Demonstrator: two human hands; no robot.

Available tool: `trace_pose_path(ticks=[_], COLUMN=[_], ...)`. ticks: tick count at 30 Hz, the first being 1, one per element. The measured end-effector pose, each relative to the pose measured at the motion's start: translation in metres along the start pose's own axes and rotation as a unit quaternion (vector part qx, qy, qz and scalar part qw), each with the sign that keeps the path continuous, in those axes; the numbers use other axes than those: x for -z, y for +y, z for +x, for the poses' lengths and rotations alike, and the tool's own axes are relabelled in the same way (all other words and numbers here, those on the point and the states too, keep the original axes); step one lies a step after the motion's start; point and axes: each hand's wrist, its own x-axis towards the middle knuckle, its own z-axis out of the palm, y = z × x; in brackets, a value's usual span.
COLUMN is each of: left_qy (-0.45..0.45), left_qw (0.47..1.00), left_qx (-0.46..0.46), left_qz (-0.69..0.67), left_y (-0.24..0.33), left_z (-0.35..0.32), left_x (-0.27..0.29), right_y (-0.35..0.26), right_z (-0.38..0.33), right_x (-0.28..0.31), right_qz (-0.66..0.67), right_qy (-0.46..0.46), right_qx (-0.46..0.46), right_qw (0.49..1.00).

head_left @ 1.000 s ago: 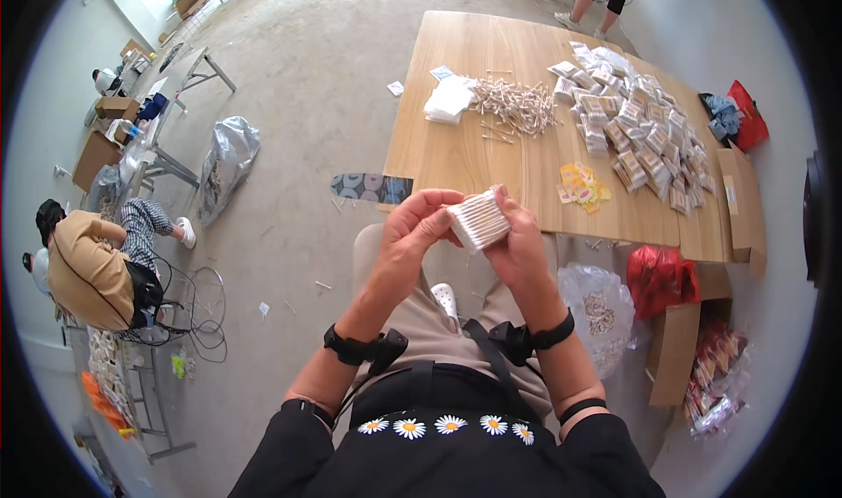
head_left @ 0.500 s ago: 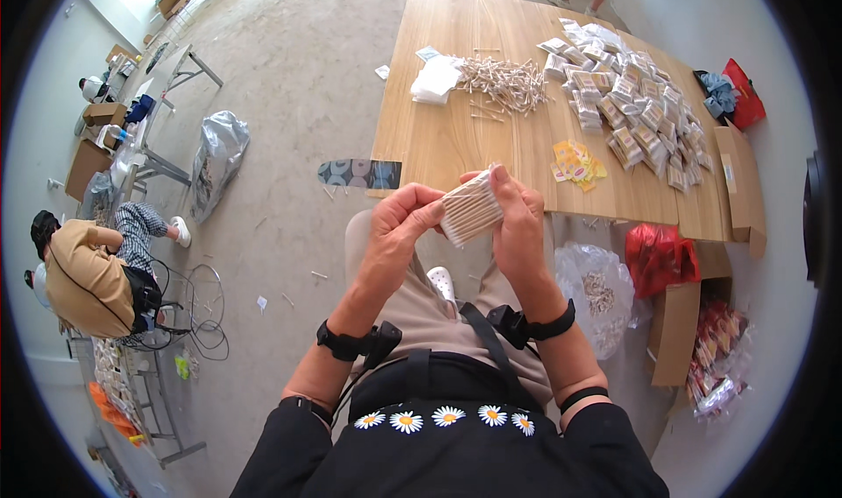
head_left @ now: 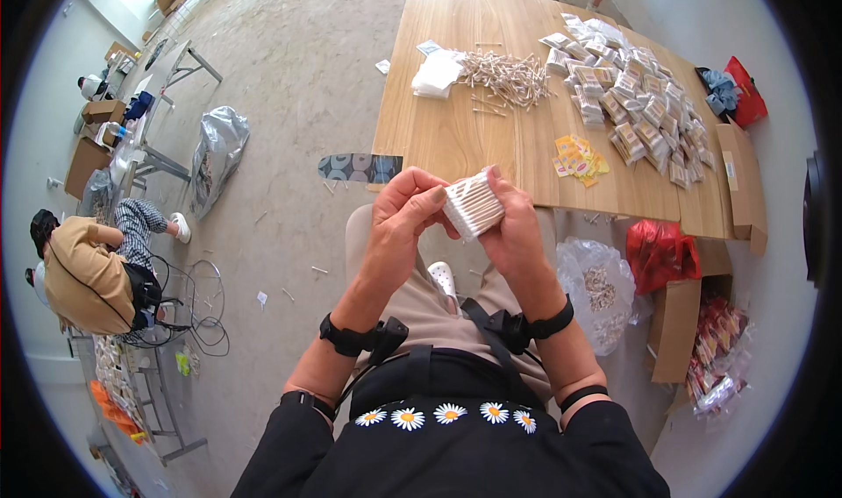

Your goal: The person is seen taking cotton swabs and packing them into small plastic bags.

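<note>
Between my two hands, above my lap at the table's front edge, is a bundle of cotton swabs [head_left: 474,207], its white tips facing down and left. My right hand [head_left: 513,222] is closed round its right side, thumb on the top corner. My left hand [head_left: 405,215] grips the left side with thumb and fingers; some fingertips are hidden behind the bundle. On the wooden table [head_left: 456,147] ahead lie a heap of loose cotton swabs [head_left: 504,79], a stack of clear plastic bags [head_left: 436,74] and yellow-and-white paper cards [head_left: 577,159].
A large pile of packed swab bags [head_left: 645,103] covers the table's right side. Below stand a clear bag of swabs [head_left: 599,292], a red plastic bag [head_left: 660,257] and a cardboard box [head_left: 674,331]. At the left sits a person [head_left: 92,274] near a grey plastic bag [head_left: 219,158].
The swab bundle has tipped in my hands, so the white tips at its lower left end now show more. Both hands stay in nearly the same place.
</note>
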Motion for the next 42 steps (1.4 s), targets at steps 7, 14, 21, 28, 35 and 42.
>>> trace_pose_path(ticks=[7,14,21,28,35,42], left_qy=[-0.047,-0.039,-0.043,-0.019,-0.046,0.004], left_qw=[0.997,0.998,0.993,0.987,0.968,0.944], left_qx=[-0.004,0.026,0.035,0.108,0.183,0.227], left_qz=[0.059,0.043,0.109,0.116,0.168,0.239], left_y=[0.002,0.000,-0.012,-0.029,-0.052,-0.056], left_z=[0.000,-0.001,0.003,0.002,0.002,-0.014], left_x=[0.004,-0.023,-0.009,0.011,0.021,0.061], right_y=[-0.005,-0.005,-0.015,-0.011,-0.009,-0.051], right_z=[0.004,-0.001,-0.006,-0.012,-0.019,0.006], right_x=[-0.002,-0.002,0.004,0.029,0.087,0.197], right_qz=[0.040,0.030,-0.093,-0.268,-0.364,-0.364], right_qy=[0.043,0.061,0.070,0.026,0.050,0.323], right_qx=[0.009,0.021,0.102,0.080,0.028,0.111], right_qw=[0.998,0.997,0.988,0.960,0.930,0.866])
